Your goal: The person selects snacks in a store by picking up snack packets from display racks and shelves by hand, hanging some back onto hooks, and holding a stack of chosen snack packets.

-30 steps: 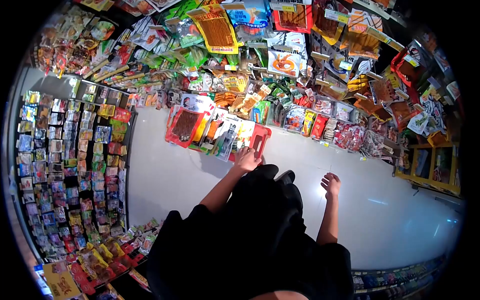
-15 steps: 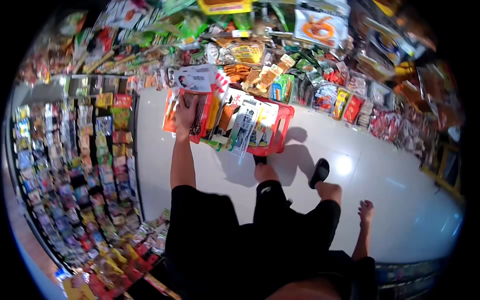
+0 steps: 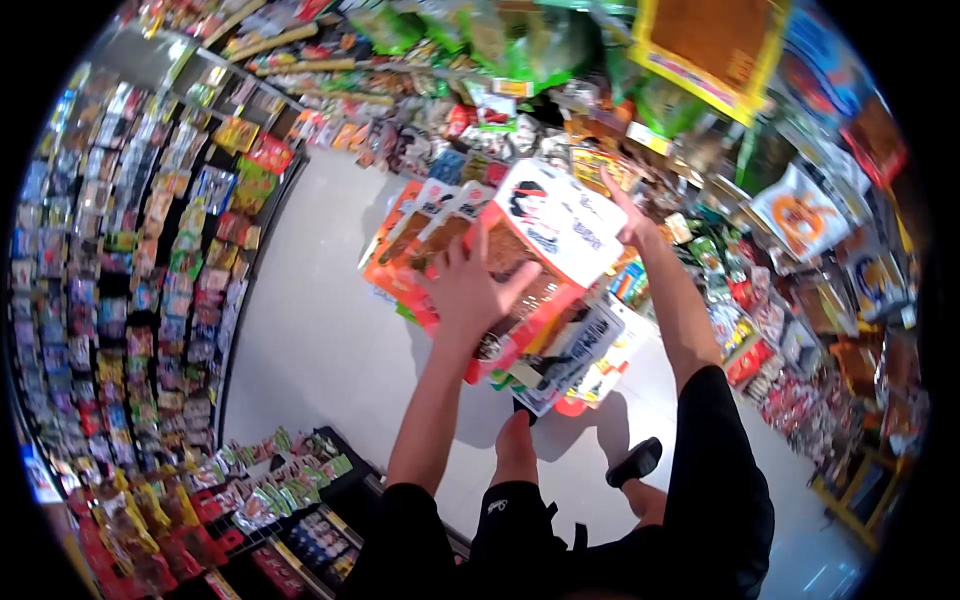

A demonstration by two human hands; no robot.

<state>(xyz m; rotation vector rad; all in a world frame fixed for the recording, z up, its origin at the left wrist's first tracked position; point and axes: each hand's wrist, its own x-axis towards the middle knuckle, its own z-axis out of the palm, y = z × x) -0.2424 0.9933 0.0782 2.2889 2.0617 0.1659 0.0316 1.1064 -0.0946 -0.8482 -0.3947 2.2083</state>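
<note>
A large flat snack packet [image 3: 535, 265], white at the top with a brown and red-orange body, lies tilted over a stack of similar packets. My left hand [image 3: 470, 290] rests on its front, fingers spread. My right hand [image 3: 630, 218] is at the packet's upper right corner, one finger stretched out; I cannot see whether the others reach behind it. Orange and white packets [image 3: 415, 225] fan out to the left. Below are white-topped packets [image 3: 575, 350], partly covered. Of the red basket [image 3: 570, 407], only a small bit shows beneath them.
Shelves of packaged snacks [image 3: 120, 270] line the left side, and a low display of packets [image 3: 150, 520] stands at lower left. Hanging bags [image 3: 710, 50] and bins of packets [image 3: 740, 330] run along the top and right. Pale tiled floor [image 3: 290, 330] surrounds my feet.
My right hand has come up from my side to the packets. My left hand has shifted right and now lies spread on the large packet, which has turned more face-up. The view has rotated.
</note>
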